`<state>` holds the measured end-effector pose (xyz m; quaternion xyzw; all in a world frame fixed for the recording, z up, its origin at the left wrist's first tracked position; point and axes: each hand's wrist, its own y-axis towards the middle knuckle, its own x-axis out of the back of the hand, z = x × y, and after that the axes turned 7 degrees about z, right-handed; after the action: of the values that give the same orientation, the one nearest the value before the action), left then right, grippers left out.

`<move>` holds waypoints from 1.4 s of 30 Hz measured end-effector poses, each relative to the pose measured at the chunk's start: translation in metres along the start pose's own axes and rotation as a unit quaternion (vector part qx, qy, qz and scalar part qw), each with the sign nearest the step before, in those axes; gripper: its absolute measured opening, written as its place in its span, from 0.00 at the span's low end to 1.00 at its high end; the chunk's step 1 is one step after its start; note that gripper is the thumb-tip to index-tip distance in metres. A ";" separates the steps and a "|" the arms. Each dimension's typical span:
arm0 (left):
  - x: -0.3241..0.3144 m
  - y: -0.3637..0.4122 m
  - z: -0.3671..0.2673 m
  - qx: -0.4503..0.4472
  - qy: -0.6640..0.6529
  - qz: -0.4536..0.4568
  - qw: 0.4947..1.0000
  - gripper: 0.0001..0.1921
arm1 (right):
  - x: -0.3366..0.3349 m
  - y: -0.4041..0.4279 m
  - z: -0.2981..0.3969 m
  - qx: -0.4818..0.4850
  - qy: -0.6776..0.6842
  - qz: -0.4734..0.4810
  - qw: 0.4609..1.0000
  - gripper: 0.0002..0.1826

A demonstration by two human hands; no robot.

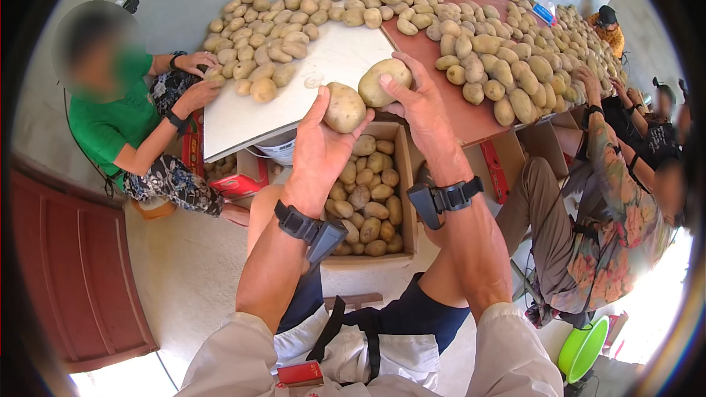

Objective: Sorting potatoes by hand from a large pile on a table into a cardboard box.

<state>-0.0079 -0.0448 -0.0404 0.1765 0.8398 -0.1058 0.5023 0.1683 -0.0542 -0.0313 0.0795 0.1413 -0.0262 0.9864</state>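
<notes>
My left hand holds a large potato between thumb and fingers. A second potato is gripped in my right hand, slightly higher and to the right. The two potatoes are close together above the near edge of the tables; whether they touch I cannot tell. Below my hands, between my knees, a cardboard box holds many potatoes. Beyond my hands lie a white tabletop and a reddish-brown tabletop, both with heaps of potatoes on them.
A person in green handles potatoes at the left; others sit along the right, one in a floral sleeve. A red box and a white bucket stand under the white tabletop. A green basin is at lower right.
</notes>
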 end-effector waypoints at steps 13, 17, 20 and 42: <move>0.002 0.002 0.002 0.003 0.025 -0.036 0.999 0.22 | 0.014 0.005 -0.002 -0.050 0.244 -0.016 0.968 0.28; -0.001 0.001 0.001 0.005 0.026 -0.058 0.998 0.28 | 0.021 0.007 -0.002 -0.079 0.274 -0.010 0.958 0.28; 0.000 0.000 0.000 0.016 0.003 -0.047 0.999 0.35 | 0.019 0.008 -0.008 -0.092 0.309 -0.011 0.947 0.31; 0.018 0.013 -0.008 0.022 0.004 0.009 1.000 0.23 | 0.020 0.008 -0.019 -0.226 0.192 -0.036 0.954 0.15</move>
<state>-0.0170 -0.0262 -0.0526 0.1954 0.8374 -0.1195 0.4962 0.1834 -0.0436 -0.0534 -0.1470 0.3332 -0.0136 0.9312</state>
